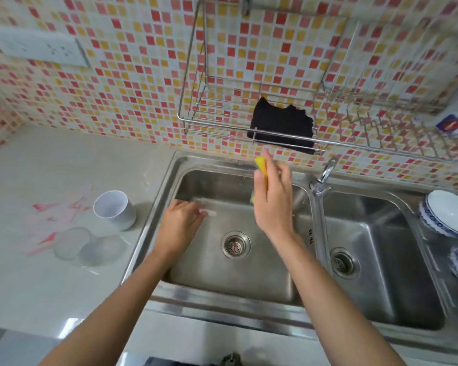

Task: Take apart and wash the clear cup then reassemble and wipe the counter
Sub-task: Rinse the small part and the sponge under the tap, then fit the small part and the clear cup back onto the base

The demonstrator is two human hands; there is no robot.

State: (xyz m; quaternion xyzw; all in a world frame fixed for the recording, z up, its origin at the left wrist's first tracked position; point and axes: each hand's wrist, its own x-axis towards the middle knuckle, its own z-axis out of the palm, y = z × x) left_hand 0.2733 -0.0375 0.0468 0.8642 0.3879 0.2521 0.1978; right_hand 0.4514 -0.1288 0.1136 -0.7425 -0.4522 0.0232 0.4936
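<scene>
Clear cup parts (90, 247), two, lie at the counter's (37, 286) sink edge; my right hand (273, 204) grips a yellow sponge (261, 165), my left hand (180, 223) pinches something clear.

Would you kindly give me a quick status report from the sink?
Right hand shut on yellow sponge over left basin. Left hand shut on small clear piece, identity unclear. Clear cup parts and white cup wait on counter.

The pale counter (64, 286) carries a white cup (114, 213) standing upright at about 9 o'clock, just beside the sink rim (154, 212). Toward 8 o'clock two clear cup parts (90, 250) lie touching each other. Red marks (53, 215) stain the surface beside them.
</scene>
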